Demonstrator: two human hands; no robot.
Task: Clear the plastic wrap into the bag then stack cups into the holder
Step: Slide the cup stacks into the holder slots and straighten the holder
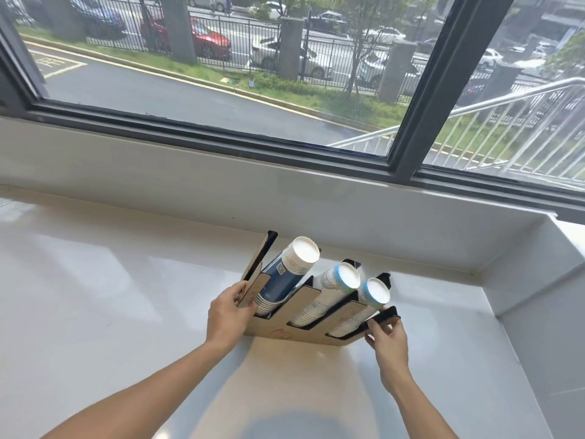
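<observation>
A wooden cup holder point(297, 304) with black slots stands on the white counter point(110, 296), tilted back towards the window. Three stacks of paper cups lie in its slots: a blue and white stack point(286, 274) on the left, a white stack with a light blue rim point(332, 288) in the middle, and a smaller one point(367, 301) on the right. My left hand point(228, 313) grips the holder's left end. My right hand point(386, 339) pinches the black end piece on its right side. No plastic wrap or bag is in view.
A low white wall point(285, 201) and a dark-framed window point(424, 90) run behind the counter. The counter ends in a raised white ledge point(531, 274) on the right, close to the holder.
</observation>
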